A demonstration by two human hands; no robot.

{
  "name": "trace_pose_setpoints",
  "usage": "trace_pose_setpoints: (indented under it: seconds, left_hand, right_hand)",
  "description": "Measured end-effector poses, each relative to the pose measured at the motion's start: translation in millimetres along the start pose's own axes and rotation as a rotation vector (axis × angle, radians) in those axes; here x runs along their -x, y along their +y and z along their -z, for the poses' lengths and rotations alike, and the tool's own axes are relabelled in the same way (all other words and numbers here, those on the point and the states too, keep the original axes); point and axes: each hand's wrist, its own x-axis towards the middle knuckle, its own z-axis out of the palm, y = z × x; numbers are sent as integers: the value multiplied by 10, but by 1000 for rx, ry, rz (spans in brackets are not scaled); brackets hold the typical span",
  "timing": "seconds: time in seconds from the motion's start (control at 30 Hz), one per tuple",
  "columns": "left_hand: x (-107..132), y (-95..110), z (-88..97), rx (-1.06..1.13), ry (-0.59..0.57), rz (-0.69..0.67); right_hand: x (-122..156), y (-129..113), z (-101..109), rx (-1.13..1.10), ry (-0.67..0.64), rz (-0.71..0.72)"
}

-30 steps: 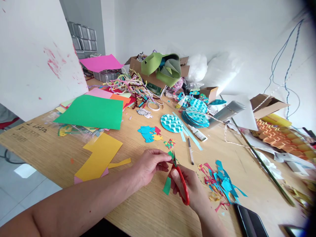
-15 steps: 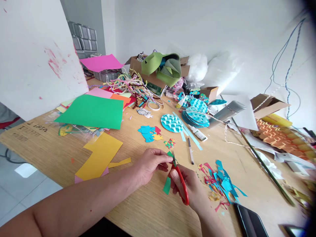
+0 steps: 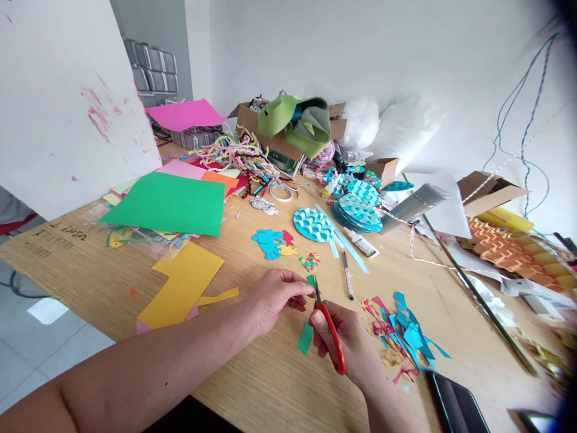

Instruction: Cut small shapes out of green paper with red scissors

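My left hand (image 3: pixel 273 299) pinches a small piece of green paper (image 3: pixel 311 281) between thumb and fingers, just above the wooden table (image 3: pixel 270 385). My right hand (image 3: pixel 349 346) is closed round the red handles of a pair of scissors (image 3: pixel 331 337), whose short blades point up into the green paper. A strip of the same green paper (image 3: pixel 305 337) hangs down beside my right thumb. Both hands work close together near the table's front edge.
Yellow paper (image 3: pixel 184 282) and a large green sheet (image 3: pixel 169 204) lie to the left. Blue fish cutouts (image 3: pixel 270 242), blue scaled discs (image 3: pixel 313 224), a pen (image 3: pixel 347 275) and paper scraps (image 3: pixel 403 334) lie ahead and right. A phone (image 3: pixel 455 406) lies at the front right. Boxes crowd the back.
Almost nothing has changed. Both hands have shifted very slightly with the green paper and scissors still held together.
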Motion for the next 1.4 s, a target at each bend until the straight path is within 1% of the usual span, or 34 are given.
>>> trace_pose_setpoints:
  seconds: [0.3, 0.67, 0.77, 1.0, 1.4]
  left_hand:
    - [-5, -8, 15, -35, -18, -20]
    - [0, 22, 4, -30, -7, -25]
    - [-5, 25, 12, -29, -8, -20]
    - [-12, 12, 15, -32, -21, -13]
    - [10, 53, -1, -35, -20, -2]
  right_hand:
    - [12, -28, 11, 15, -13, 18]
    - [18, -40, 6, 4, 1, -10]
    - [20, -42, 6, 7, -12, -13]
    - [35, -72, 8, 24, 6, 1]
    - [27, -33, 21, 1, 0, -31]
